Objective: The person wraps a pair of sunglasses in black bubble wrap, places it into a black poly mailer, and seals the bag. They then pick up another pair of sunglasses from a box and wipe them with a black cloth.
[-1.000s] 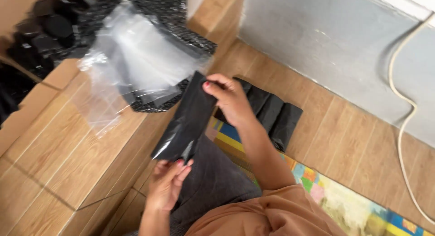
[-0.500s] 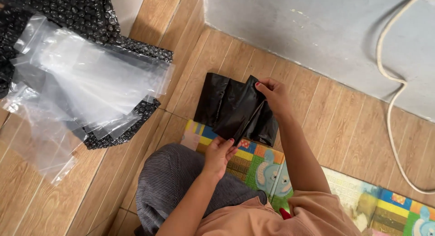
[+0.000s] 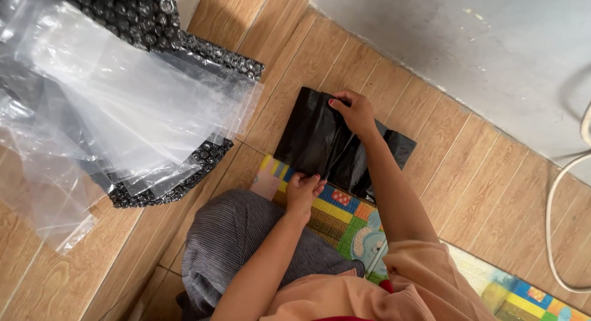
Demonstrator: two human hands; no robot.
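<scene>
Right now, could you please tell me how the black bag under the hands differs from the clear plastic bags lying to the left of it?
The black bag is opaque; the clear plastic bags show the bubble wrap beneath them. The black bag is held at both ends, by the right hand and the left hand; the clear bags lie untouched. The black bag is a compact folded piece; the clear bags spread loosely. Both are thin plastic, resting low on the wooden floor.

A black folded plastic sheet [image 3: 332,142] lies on the wooden plank floor [image 3: 431,142], its near edge on a patterned play mat [image 3: 345,219]; clear plastic bags [image 3: 123,111] lie to its left on black bubble wrap [image 3: 203,158].
</scene>
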